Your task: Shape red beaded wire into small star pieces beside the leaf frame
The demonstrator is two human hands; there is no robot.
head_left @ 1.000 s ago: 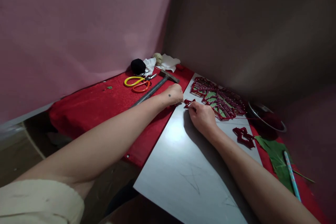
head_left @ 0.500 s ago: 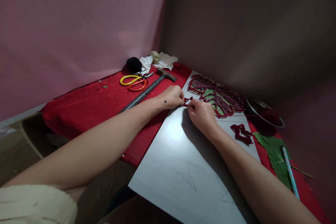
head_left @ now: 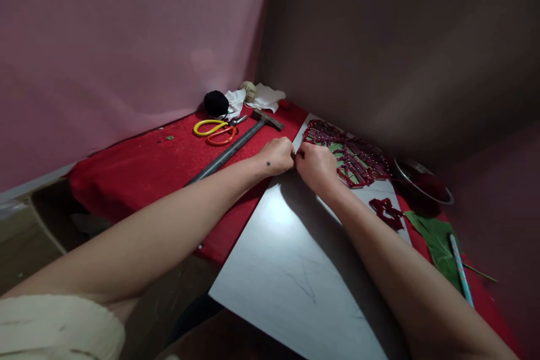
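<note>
At the left edge of the pale board [head_left: 270, 242], my left hand [head_left: 278, 156] has its fingers pressed together. My right hand [head_left: 317, 166] meets it there, its fingers also curled closed. Whatever lies between the fingertips is hidden by the hands. Just beyond my right hand, dark red thread is wound in a large pattern [head_left: 358, 160] over nails, with green showing between the strands. A smaller red thread star [head_left: 386, 212] sits on the board to the right of my right forearm. Faint pencil lines mark the near part of the board.
Left of the board, a hammer [head_left: 236, 149] and scissors with yellow and orange handles [head_left: 208, 127] lie on the red cloth [head_left: 126, 171]. Black yarn [head_left: 216, 104] is behind them. On the right are a metal bowl [head_left: 424, 183], a green leaf [head_left: 439, 247] and a light blue pen [head_left: 460, 270].
My right hand has moved left, up against my left hand, covering the small red thread piece seen between them before. The view has shifted slightly.
</note>
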